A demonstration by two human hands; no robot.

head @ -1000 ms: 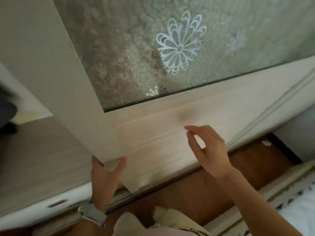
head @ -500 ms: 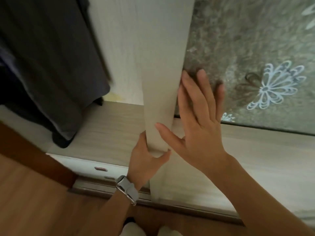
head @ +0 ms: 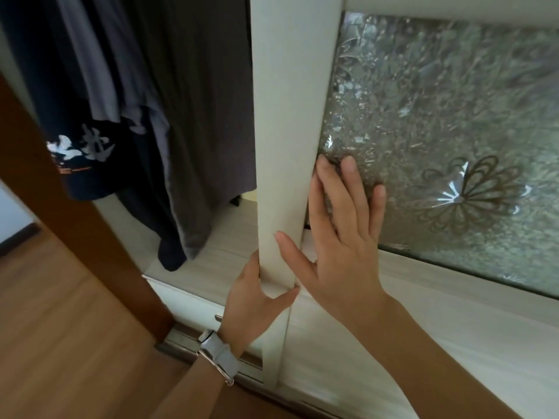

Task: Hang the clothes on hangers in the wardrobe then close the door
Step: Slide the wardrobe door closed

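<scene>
Left grip [head: 257, 300] wraps the door [head: 287, 101] edge, thumb in front, fingers behind. Right grip [head: 341, 237] lies flat and spread on its patterned glass [head: 438, 101]; clothes [head: 181, 116] hang left of the door.

Your left hand [head: 254, 300] grips the door [head: 287, 116] edge, thumb in front; right hand [head: 341, 237] flat, fingers straight, both arms extended.
</scene>
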